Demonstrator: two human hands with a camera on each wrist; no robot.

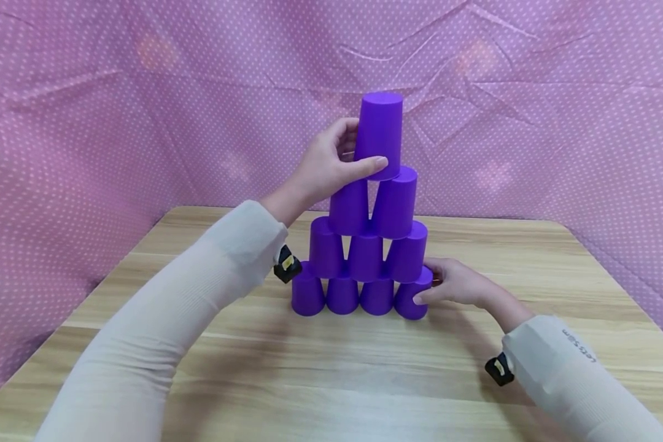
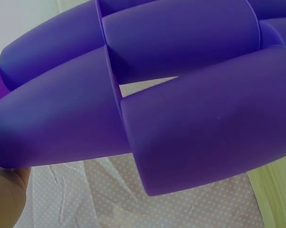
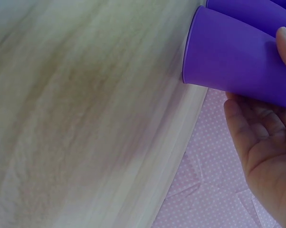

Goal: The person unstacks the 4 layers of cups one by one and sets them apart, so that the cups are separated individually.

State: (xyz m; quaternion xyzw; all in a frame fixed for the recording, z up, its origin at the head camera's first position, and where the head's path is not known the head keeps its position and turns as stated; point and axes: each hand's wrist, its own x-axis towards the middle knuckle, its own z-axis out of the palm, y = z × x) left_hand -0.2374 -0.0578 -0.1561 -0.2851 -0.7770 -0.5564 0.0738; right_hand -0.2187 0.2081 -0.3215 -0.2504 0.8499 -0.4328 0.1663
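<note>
Purple, every one of them, ten upside-down cups form a pyramid on the wood-grain counter, about midway between its left and right edges and short of its far edge. In the head view the rows run four, three, two and one. The left hand grasps the top cup, thumb across its front, fingers round the back; its rim is at the tops of the two cups beneath (whether they bear its full weight, I cannot tell). The right hand holds the rightmost bottom cup, thumb on its near side. Pale sleeves cover both arms, and pink dotted cloth hangs behind the counter.

The left wrist view is turned sideways: cups of the middle rows fill it, and only part of the left hand shows in the lower left corner.

In the right wrist view, thumb and fingers lie on opposite sides of the held cup, its rim down on the counter, another cup just beside it.
</note>
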